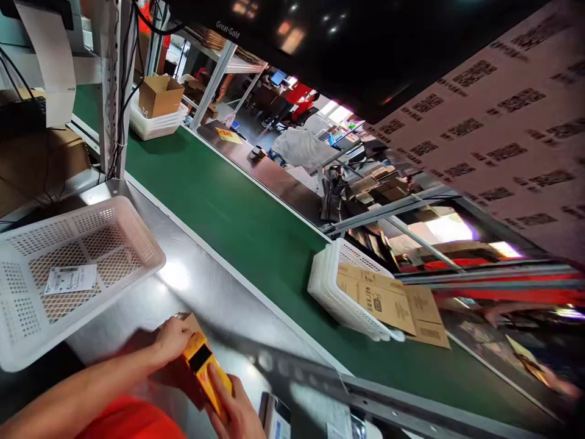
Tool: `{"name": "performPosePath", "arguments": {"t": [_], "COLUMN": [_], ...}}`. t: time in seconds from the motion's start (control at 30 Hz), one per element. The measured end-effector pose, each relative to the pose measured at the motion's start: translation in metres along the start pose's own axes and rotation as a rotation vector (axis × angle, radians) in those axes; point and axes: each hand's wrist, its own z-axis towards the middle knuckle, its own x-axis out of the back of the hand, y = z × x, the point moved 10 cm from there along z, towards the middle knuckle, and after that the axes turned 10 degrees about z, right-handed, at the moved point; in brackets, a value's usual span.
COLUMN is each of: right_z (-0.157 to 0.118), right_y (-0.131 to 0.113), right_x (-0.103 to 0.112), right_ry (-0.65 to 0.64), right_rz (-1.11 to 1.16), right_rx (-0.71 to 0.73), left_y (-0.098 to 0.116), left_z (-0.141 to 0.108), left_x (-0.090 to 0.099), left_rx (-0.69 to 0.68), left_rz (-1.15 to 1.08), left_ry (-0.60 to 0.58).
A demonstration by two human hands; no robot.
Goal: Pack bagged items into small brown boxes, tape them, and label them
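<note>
- A small yellow and black handheld device (204, 364) is held low at the near edge of the steel worktop (201, 286), just right of the white mesh basket (137, 241).
- The left hand (171, 338) is closed over its far end, where a brown cardboard piece (189, 320) shows.
- The right hand (235, 410) is wrapped around its near end.
- It is judged light, rigid and smooth-cased, so somewhat slippery.
- The long sides are best gripped, clear of the dark panel.
</note>
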Motion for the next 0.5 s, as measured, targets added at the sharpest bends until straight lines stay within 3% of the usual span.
{"name": "performPosePath", "arguments": {"t": [0.13, 0.3, 0.37, 0.5], "right_z": [-0.006, -0.012, -0.008, 0.003], "right_y": [-0.004, -0.005, -0.009, -0.012], "right_x": [0.005, 0.008, 0.002, -0.003], "right_ry": [-0.004, -0.034, -0.072, -0.072], "right_rz": [-0.026, -0.117, -0.159, -0.309], "right_rx": [-0.116, -0.146, -0.14, -0.205], "left_y": [0.005, 0.005, 0.001, -0.016], "left_z": [0.02, 0.059, 0.071, 0.078], "left_x": [0.009, 0.068, 0.084, 0.08], "left_rx": [0.027, 0.039, 0.044, 0.039], "left_rz": [0.078, 0.106, 0.137, 0.21], "left_ry": [-0.009, 0.072, 0.079, 0.067]}}
